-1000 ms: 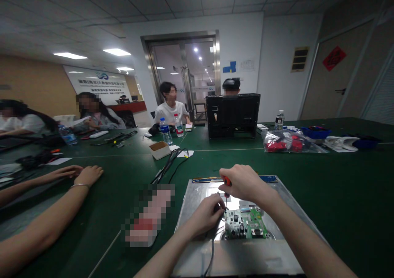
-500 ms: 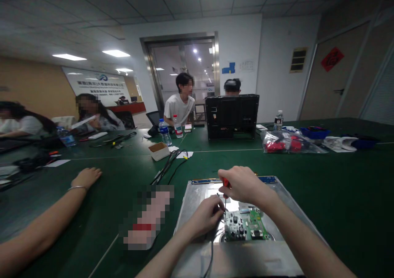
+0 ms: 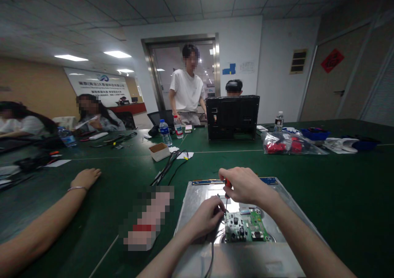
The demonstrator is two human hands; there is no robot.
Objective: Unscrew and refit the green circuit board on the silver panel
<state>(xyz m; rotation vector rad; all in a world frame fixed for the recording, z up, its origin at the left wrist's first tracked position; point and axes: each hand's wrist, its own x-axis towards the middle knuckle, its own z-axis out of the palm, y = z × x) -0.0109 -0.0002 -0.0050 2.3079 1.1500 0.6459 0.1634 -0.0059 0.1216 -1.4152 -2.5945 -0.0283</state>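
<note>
In front of me a flat metal panel (image 3: 197, 224) lies on the table, with a green circuit board (image 3: 246, 227) on its middle. My right hand (image 3: 244, 183) is closed around the red handle of a screwdriver (image 3: 227, 190), held upright. Its thin shaft points down at the upper left corner of the board. Beside the tip, my left hand (image 3: 209, 214) has its fingers curled together at the board's left edge; what they pinch, if anything, is hidden. A black cable (image 3: 211, 255) runs from under that hand toward the panel's near edge.
Another person's hand (image 3: 86, 178) rests on the green table (image 3: 129, 171) at left. A blurred pink object (image 3: 150, 220), black cables (image 3: 169, 167) and a small open box (image 3: 159, 151) lie left of the panel. Bottles (image 3: 165, 132) and a black frame (image 3: 232, 118) stand farther back.
The person in the white shirt across the table has risen from sitting to standing. My hands and the screwdriver stay almost in the same place.
</note>
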